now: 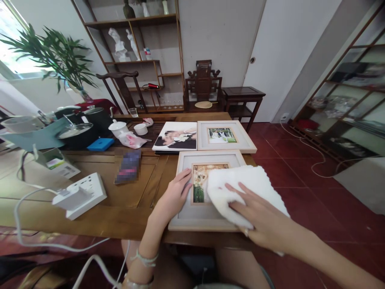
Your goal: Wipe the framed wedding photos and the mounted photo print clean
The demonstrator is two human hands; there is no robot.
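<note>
In front of me a light wooden picture frame [183, 222] with a small photo in a grey mat lies flat near the table's front edge. My left hand [175, 194] rests on its left side, fingers stretched out over the border and mat. A fluffy white cloth [255, 180] covers the right part of the frame and hangs past its right edge. My right hand [255, 212] holds this cloth against the frame, with fingers pressed into it. Behind lie a second framed photo [245, 138] and a white-edged picture panel [168, 130], side by side.
A power strip [98, 192] with a white cable and an open box [57, 162] occupy the table's left. Farther back are a blue box [100, 144], a white teapot [118, 127], a cup [140, 129] and a black pot [75, 134].
</note>
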